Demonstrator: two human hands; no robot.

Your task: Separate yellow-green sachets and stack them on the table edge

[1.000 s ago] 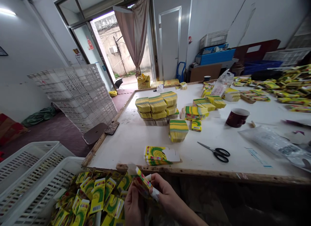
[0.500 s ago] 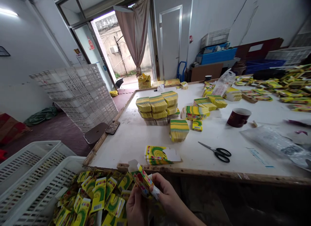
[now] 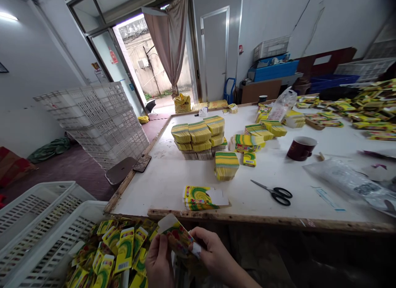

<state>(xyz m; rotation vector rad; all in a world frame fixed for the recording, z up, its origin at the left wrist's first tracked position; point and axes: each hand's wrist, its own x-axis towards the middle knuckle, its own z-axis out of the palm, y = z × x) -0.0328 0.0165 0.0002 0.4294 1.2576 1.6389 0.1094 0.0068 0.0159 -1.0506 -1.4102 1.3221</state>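
Observation:
Between my two hands is a small printed carton [image 3: 177, 235], yellow and red with white end flaps, held tilted just off the table's front edge. My left hand [image 3: 159, 259] pinches its left side near the upper flap. On the other side, my right hand [image 3: 210, 249] grips the right end, by a white flap. Below and to the left, a white crate [image 3: 77, 226] holds many yellow-green cartons [image 3: 125, 249]. Flat cartons [image 3: 202, 197] lie in a small pile on the table just beyond my hands.
Stacked bundles of cartons [image 3: 198, 133] and one separate bundle [image 3: 227, 165] stand on the white table [image 3: 173, 172]. Scissors [image 3: 275, 193], a dark mug [image 3: 301, 148] and a plastic bag [image 3: 349, 180] lie to the right. A phone [image 3: 142, 163] rests at the left edge.
My left hand has moved left and slightly down, away from my right hand. The carton has turned, showing more of its broad face and upper flap. The view has shifted slightly.

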